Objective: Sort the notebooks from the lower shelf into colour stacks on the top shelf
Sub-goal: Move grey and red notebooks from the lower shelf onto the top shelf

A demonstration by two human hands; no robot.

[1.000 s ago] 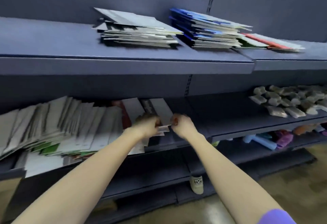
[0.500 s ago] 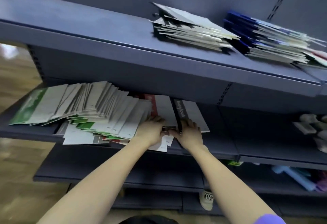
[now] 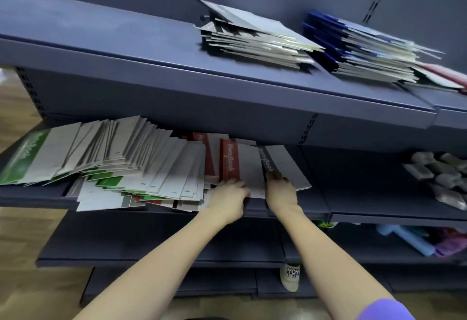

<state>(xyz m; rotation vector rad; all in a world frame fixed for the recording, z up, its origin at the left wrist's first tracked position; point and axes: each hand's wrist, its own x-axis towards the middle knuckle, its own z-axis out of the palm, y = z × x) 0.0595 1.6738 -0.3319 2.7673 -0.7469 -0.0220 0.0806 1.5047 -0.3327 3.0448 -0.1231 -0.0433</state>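
Currently the top shelf (image 3: 126, 49) is carrying three colour stacks toward its right end, presumably to keep sorted covers apart: a grey stack (image 3: 255, 39), a blue stack (image 3: 364, 49) just right of it, and a thin red stack (image 3: 444, 77) at the far right edge. The lower shelf (image 3: 366, 206) is holding the unsorted notebooks (image 3: 121, 163), fanned leftward in an overlapping slide, green covers showing at the left. Both hands are working at the fan's right end. The left hand (image 3: 228, 199) is pressing on the near edge of a red-spined notebook (image 3: 240, 168); its grip is not resolvable. The right hand (image 3: 280, 190) is curling its fingers onto a dark-spined notebook (image 3: 283, 165), probably separating one colour for lifting.
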